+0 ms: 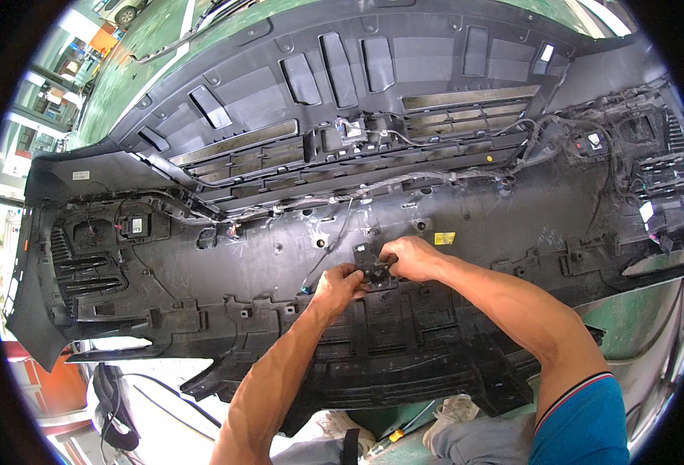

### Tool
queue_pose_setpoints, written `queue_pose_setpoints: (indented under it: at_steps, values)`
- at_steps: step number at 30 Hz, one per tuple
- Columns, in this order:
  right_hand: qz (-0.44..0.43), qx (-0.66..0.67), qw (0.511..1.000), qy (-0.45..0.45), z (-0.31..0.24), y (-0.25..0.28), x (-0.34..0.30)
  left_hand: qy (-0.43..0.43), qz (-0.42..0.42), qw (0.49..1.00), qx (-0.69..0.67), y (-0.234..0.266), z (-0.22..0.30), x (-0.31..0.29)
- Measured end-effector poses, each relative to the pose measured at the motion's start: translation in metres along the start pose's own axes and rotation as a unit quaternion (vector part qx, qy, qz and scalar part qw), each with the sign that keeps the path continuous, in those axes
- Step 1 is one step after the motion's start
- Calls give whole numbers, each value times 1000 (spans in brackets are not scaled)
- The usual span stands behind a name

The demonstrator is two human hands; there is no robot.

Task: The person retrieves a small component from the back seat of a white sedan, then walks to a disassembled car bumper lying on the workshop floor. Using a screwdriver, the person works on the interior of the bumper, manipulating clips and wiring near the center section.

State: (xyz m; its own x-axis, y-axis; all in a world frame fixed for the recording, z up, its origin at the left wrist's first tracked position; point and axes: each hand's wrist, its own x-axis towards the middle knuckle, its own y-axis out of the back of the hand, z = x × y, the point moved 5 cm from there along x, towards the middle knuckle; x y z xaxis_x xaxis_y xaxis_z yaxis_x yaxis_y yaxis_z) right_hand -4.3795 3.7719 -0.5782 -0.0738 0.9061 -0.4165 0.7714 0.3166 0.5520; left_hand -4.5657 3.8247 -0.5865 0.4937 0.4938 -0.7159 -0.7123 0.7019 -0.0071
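A large black car bumper (466, 221) lies with its inner side facing me. At its lower middle sits a small black plastic bracket (369, 254). My left hand (337, 285) pinches the bracket's left side between thumb and fingers. Bent over its right edge are the fingers of my right hand (408, 259), gripping it from that side. The fingertips partly hide the bracket, so how it is fastened cannot be seen. A thin loose cable (335, 246) hangs just left of the bracket, its end near my left hand.
A taped wiring harness (404, 180) runs across the bumper, with sensor modules (136, 226) at the sides. A yellow label (444, 239) is beside my right hand. Below, a yellow-handled tool (395, 436) lies by my shoes; a black item (112, 407) hangs at the lower left.
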Motion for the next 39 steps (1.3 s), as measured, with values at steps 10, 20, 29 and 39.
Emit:
queue_pose_setpoints:
  at_steps: [10, 20, 29, 39]
  values:
    - [-22, -15, 999, -17, 7, -2, 4, -4, 6, 1000, 27, -2, -1, 6]
    - [-40, 33, 998, -21, 7, 4, 2, -11, 10, 999, 34, -2, -2, 11]
    - [-45, 43, 998, -18, 10, 3, 3, -15, 13, 997, 79, -3, 1, 11]
    - [-62, 54, 996, -25, 16, 1, 3, -12, 18, 995, 101, -2, 2, 12]
